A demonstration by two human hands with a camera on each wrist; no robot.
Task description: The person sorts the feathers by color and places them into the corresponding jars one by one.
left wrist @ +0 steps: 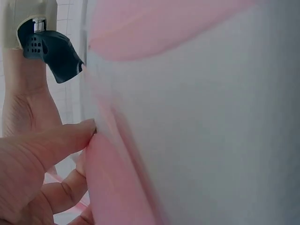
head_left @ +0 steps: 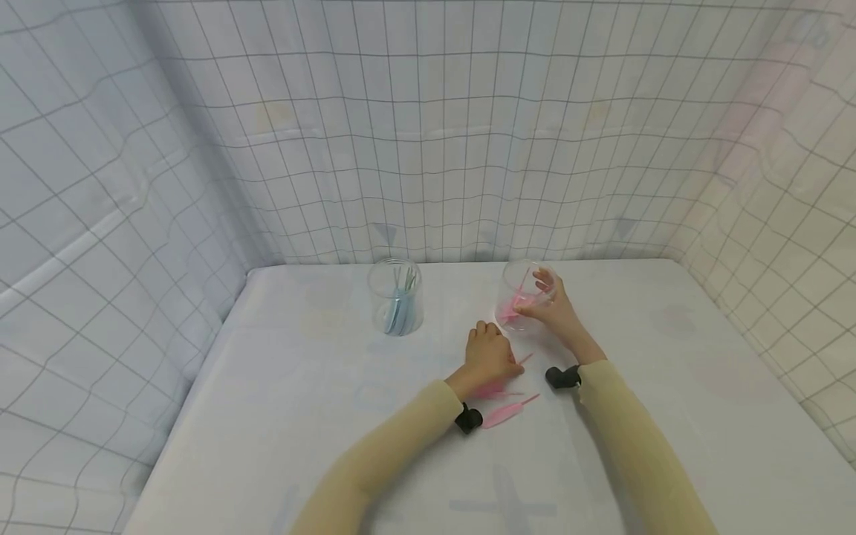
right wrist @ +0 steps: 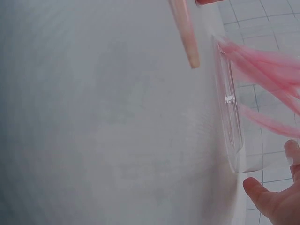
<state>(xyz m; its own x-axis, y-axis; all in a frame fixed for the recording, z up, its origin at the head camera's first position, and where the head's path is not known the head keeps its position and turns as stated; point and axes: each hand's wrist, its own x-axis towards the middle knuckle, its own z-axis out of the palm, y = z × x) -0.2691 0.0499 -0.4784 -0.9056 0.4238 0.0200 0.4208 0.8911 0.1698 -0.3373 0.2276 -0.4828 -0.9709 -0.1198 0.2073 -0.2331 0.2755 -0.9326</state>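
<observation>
My left hand (head_left: 490, 357) is low over the table and pinches a pink feather (left wrist: 115, 183) between thumb and fingers. The feather's thin stem shows past the thumb in the head view. Another pink feather (head_left: 503, 414) lies just in front of that hand, its stem toward the right. One more is partly hidden beneath the hand. My right hand (head_left: 556, 308) is curved around the side of a clear jar (head_left: 506, 276), thumb at the front and fingers behind. Several pink feathers (right wrist: 267, 65) lean inside this jar.
Farther left stands a second clear jar (head_left: 377, 286) with several blue feathers (head_left: 400, 312), thin stems up. Both jars are near the back of the white table (head_left: 281, 416). Grid-patterned cloth (head_left: 435, 148) hangs behind and at both sides. Dark wrist cameras (head_left: 470, 418) sit on both wrists.
</observation>
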